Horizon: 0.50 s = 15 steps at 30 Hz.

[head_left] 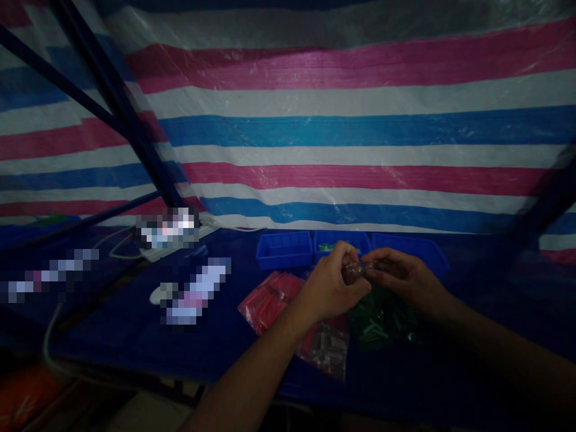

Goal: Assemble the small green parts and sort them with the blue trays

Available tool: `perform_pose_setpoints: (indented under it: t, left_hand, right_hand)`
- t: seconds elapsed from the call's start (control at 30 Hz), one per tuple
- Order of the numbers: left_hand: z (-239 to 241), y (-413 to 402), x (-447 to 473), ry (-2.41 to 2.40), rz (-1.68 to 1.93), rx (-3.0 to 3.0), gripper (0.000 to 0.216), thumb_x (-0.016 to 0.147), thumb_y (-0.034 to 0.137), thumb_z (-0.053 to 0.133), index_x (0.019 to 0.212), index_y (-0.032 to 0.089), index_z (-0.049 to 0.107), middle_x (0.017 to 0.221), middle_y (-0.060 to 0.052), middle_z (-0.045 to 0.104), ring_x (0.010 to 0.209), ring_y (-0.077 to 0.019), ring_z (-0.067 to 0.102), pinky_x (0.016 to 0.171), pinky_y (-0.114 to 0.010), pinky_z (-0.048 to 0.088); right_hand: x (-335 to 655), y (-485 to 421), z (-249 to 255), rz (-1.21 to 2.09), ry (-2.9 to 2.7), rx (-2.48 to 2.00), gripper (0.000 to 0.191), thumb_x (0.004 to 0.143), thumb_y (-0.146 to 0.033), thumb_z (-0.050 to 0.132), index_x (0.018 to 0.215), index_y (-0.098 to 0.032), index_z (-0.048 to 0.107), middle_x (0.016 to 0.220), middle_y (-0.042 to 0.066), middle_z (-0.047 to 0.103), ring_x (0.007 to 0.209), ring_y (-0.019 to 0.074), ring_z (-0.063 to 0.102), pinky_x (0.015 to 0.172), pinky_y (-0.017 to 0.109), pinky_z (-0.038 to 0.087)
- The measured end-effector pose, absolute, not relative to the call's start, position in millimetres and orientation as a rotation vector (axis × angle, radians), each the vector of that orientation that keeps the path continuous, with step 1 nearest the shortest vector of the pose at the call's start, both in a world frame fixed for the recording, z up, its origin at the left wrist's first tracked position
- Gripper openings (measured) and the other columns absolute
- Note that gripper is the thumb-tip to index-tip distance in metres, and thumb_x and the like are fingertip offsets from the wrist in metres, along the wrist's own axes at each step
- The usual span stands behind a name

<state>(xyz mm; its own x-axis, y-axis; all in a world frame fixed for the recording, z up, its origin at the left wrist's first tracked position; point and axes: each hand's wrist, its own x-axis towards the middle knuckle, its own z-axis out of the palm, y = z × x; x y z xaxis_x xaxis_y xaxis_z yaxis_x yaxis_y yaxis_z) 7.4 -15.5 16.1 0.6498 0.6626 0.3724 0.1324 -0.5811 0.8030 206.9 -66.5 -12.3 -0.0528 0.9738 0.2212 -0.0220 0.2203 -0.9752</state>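
Above the table, my left hand (335, 282) and my right hand (400, 276) meet fingertip to fingertip. Both pinch a small crinkled piece of clear plastic (360, 269), which looks like a little bag; its contents are too dark to make out. Under my left wrist lies a fanned stack of red plastic packets (267, 300). A clear bag with grey pieces (330, 348) is nearer to me. Below my right hand is a heap of green strip-like pieces (378, 324), partly in shadow.
Along the back of the blue table (135, 324) stand a left blue bin (284, 252), a middle blue bin (342, 236) holding small greenish pieces, and a right blue bin (418, 249). A white power strip (180, 243) with cables and a white round object (159, 295) lie left.
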Motion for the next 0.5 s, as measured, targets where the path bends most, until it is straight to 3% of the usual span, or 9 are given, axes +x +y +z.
perform_pose_setpoints:
  t: [0.2,0.5]
  left_hand:
    - [12.5,-12.4,9.6,0.548,0.900,2.136,0.040,0.081,0.013,0.061,0.119,0.020,0.051,0.086,0.002,0.061,0.076,-0.0134,0.059,0.071,-0.026,0.045]
    - [10.5,-10.6,10.1,0.528,0.905,2.139,0.042,0.082,0.013,0.063,0.123,0.020,0.055,0.091,-0.001,0.067,0.079,-0.0144,0.064,0.074,-0.028,0.050]
  right_hand:
    - [208.6,-65.1,-13.9,1.044,-1.352,-1.014,0.029,0.083,-0.042,0.085,0.103,-0.024,0.075,0.107,0.006,0.078,0.098,0.0218,0.073,0.091,0.034,0.056]
    - [207.1,-66.6,-10.8,1.015,-1.320,-1.057,0.033,0.078,-0.048,0.087,0.099,-0.024,0.076,0.102,0.007,0.078,0.098,0.0248,0.073,0.089,0.038,0.058]
